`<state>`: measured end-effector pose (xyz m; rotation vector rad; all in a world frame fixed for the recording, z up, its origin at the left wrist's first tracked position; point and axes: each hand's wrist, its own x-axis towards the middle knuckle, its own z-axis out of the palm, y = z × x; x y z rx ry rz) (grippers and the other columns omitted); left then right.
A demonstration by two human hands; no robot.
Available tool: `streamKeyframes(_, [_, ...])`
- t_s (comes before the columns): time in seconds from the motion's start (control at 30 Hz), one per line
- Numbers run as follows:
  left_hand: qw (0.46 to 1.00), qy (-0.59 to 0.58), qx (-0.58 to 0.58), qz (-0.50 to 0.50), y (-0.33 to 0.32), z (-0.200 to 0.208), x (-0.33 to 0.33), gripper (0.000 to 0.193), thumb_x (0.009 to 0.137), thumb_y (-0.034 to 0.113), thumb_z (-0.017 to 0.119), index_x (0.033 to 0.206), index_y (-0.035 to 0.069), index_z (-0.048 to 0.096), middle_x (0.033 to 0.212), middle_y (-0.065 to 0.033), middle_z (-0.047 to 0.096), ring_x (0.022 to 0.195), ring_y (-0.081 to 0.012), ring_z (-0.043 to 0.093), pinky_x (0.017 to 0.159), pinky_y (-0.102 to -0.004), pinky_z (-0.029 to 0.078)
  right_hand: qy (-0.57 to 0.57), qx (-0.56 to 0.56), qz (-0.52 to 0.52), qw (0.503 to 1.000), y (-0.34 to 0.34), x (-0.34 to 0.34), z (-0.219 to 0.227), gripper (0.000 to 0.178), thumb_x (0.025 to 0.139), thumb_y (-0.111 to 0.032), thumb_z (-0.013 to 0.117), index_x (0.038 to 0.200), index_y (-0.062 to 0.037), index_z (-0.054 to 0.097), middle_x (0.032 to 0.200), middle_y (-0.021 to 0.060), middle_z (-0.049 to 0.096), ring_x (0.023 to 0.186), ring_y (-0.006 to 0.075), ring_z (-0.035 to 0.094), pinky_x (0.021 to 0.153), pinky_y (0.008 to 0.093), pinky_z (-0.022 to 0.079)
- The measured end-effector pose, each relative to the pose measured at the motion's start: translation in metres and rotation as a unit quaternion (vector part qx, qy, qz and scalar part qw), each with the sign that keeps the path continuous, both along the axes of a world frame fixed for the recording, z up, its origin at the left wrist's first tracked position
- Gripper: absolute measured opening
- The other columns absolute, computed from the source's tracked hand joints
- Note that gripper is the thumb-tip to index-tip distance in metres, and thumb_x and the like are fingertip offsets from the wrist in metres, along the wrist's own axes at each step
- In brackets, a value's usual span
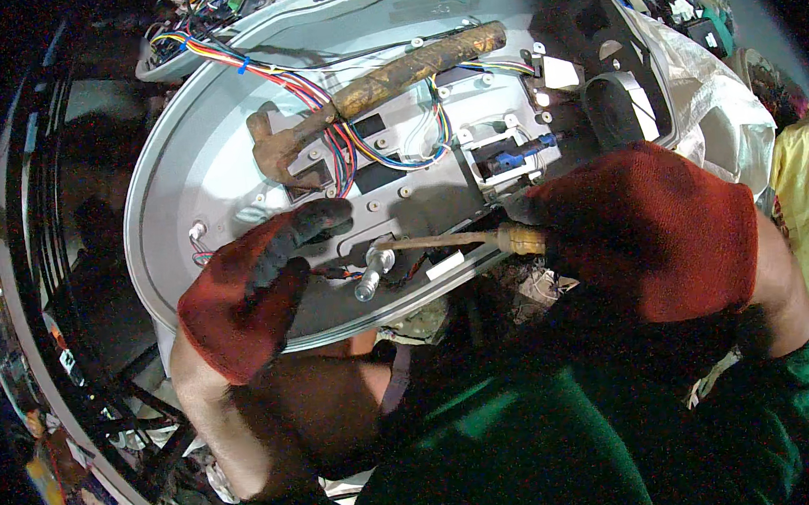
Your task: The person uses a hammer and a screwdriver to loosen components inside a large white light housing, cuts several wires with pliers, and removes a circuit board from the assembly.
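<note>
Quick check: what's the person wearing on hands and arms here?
Both hands wear dark red knitted gloves. The left glove has black, soiled-looking fingertips and a worn patch. The right glove is plainer red, darkened only at the fingers. Forearms are bare between gloves and sleeves. Dark green sleeves sit pushed up near the elbows. No watch or markings visible.

Both hands, left (pixel 246 304) and right (pixel 648 228), wear dark red knit gloves with blackened fingertips, above dark green sleeves (pixel 785 414).
</note>
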<state>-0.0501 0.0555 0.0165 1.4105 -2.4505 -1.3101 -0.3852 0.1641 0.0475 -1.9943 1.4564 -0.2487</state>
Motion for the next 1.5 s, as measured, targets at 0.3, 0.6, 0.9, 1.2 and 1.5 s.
streamKeyframes(0.3, [0.998, 0.039, 0.033, -0.027, -0.001, -0.005, -0.015, 0.04, 0.089, -0.001, 0.06, 0.129, 0.004, 0.061, 0.114, -0.0138, 0.069, 0.103, -0.0189, 0.065, 0.092, -0.0293, 0.048, 0.005, -0.041, 0.021, 0.999, 0.007, -0.001, -0.001, 0.04, 0.075, -0.015, 0.075, 0.113, -0.0058, 0.068, 0.098, 0.013, 0.069, 0.089, 0.0306, 0.067, 0.083, 0.038, 0.053])
streamKeyframes(0.6, [0.985, 0.161, 0.047, 0.038, 0.01, -0.006, -0.036, 0.048, 0.087, -0.001, 0.063, 0.134, 0.0, 0.053, 0.121, -0.0152, 0.066, 0.11, -0.0226, 0.064, 0.098, -0.0333, 0.047, 0.011, -0.008, 0.073, 0.997, -0.001, 0.012, 0.006, 0.034, 0.075, -0.016, 0.069, 0.105, -0.0008, 0.065, 0.088, 0.0174, 0.064, 0.088, 0.0361, 0.063, 0.077, 0.0425, 0.052])
streamKeyframes(0.9, [0.956, 0.101, -0.066, -0.268, 0.023, -0.001, -0.095, 0.038, 0.086, 0.02, 0.063, 0.12, 0.004, 0.058, 0.105, -0.0216, 0.063, 0.098, -0.0422, 0.062, 0.082, -0.0451, 0.05, 0.062, 0.024, 0.033, 0.997, -0.018, 0.023, 0.016, 0.019, 0.075, -0.022, 0.068, 0.088, -0.0085, 0.064, 0.085, 0.0141, 0.065, 0.085, 0.0347, 0.063, 0.075, 0.042, 0.052])
streamKeyframes(1.2, [0.961, 0.166, -0.079, -0.205, 0.03, -0.012, -0.079, 0.041, 0.087, 0.02, 0.069, 0.125, 0.005, 0.061, 0.106, -0.0206, 0.068, 0.093, -0.0387, 0.067, 0.08, -0.0413, 0.054, -0.023, -0.074, -0.051, 0.996, -0.084, -0.025, -0.021, 0.051, 0.085, -0.026, 0.062, 0.131, -0.0052, 0.053, 0.129, 0.0194, 0.057, 0.117, 0.0346, 0.058, 0.097, 0.0401, 0.048])
streamKeyframes(1.5, [0.969, 0.095, -0.051, -0.223, 0.026, -0.002, -0.09, 0.043, 0.09, 0.024, 0.062, 0.127, 0.002, 0.058, 0.119, -0.0221, 0.064, 0.108, -0.0401, 0.062, 0.093, -0.0423, 0.05, 0.251, -0.173, 0.156, 0.94, -0.167, 0.047, -0.146, 0.062, 0.08, -0.025, 0.068, 0.138, -0.0155, 0.048, 0.116, 0.0157, 0.063, 0.106, 0.0366, 0.064, 0.09, 0.0457, 0.053])
